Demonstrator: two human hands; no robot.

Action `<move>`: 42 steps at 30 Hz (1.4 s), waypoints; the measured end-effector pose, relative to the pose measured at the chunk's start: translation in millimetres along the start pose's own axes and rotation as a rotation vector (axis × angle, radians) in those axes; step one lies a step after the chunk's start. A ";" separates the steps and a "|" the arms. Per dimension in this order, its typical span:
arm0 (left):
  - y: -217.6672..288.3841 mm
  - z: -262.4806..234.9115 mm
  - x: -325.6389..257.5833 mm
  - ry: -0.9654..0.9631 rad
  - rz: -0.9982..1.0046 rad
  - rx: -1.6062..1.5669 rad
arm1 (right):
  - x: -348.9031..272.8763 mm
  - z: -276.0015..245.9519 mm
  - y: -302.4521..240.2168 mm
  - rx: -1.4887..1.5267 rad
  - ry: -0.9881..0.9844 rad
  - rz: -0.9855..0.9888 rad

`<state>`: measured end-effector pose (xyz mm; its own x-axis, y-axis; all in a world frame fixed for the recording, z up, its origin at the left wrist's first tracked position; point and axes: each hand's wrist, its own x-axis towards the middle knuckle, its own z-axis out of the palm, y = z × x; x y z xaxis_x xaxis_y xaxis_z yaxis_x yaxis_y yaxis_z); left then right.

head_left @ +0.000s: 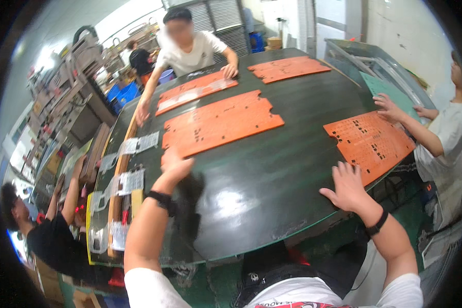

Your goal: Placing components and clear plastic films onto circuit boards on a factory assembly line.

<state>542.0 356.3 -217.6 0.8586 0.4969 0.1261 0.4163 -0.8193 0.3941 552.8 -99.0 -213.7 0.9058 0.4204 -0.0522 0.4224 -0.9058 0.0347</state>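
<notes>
My left hand [176, 167] is at the near left corner of a large orange board [220, 126] with dark cutouts; its fingers are blurred, so whether it grips the board I cannot tell. On the right, my right hand [348, 186] has its fingers spread and holds nothing. Its fingertips are close to the left edge of another orange board [370, 143], covered in small black marks. Both boards lie flat on a dark green glossy table [251, 179].
Across the table a person [195, 49] touches an orange board [197, 92]; another orange board [287, 68] lies farther right. A person at right reaches over the right board, beside a green sheet [387, 92]. Clear plastic pieces [131, 183] line a wooden strip on the left.
</notes>
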 end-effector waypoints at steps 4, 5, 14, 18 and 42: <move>-73.4 14.9 33.8 0.101 -0.288 -0.260 | 85.8 -1.5 1.2 0.281 -0.170 -0.240; -97.8 23.7 39.1 0.066 -0.284 -0.417 | 110.5 -4.4 -6.4 0.281 -0.218 -0.222; -68.2 38.1 32.1 0.169 -0.220 -0.144 | 255.0 10.2 -47.2 0.487 -0.070 0.011; -64.4 31.8 26.3 0.210 -0.201 -0.136 | 252.3 -5.7 -56.6 0.495 -0.093 -0.049; -24.0 5.0 -261.5 0.125 0.097 -0.159 | -12.1 39.5 31.8 0.722 0.217 -0.195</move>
<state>308.9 244.6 -264.6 0.8448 0.4571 0.2782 0.2725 -0.8149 0.5116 554.0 -135.1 -251.3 0.8349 0.5095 0.2085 0.5163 -0.5934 -0.6175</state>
